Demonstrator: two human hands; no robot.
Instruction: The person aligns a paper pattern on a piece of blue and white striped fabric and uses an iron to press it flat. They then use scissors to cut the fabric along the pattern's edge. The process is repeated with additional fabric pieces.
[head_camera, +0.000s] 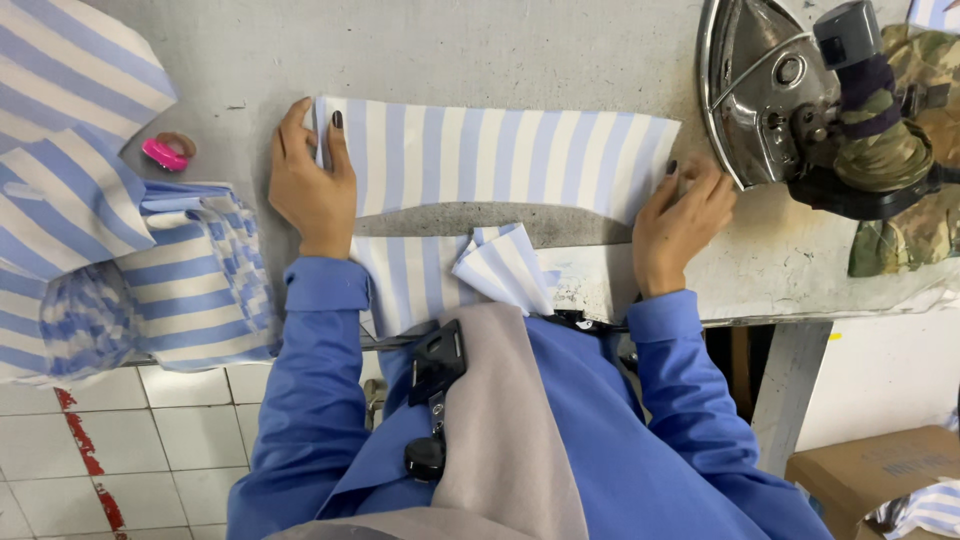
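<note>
A curved piece of blue-and-white striped fabric (490, 155) lies flat on the grey padded table (450, 50). My left hand (310, 180) presses its left end, fingers spread over the edge. My right hand (680, 215) pinches the fabric's right corner against the table. Another striped piece (470, 275) hangs over the table's near edge between my blue sleeves.
A metal iron (775, 90) rests on its side at the right, on camouflage cloth (915, 150). Stacks of striped fabric (110, 240) lie at the left beside a pink object (163, 153). A cardboard box (870, 470) stands on the floor at lower right; white floor tiles (130, 440) show at lower left.
</note>
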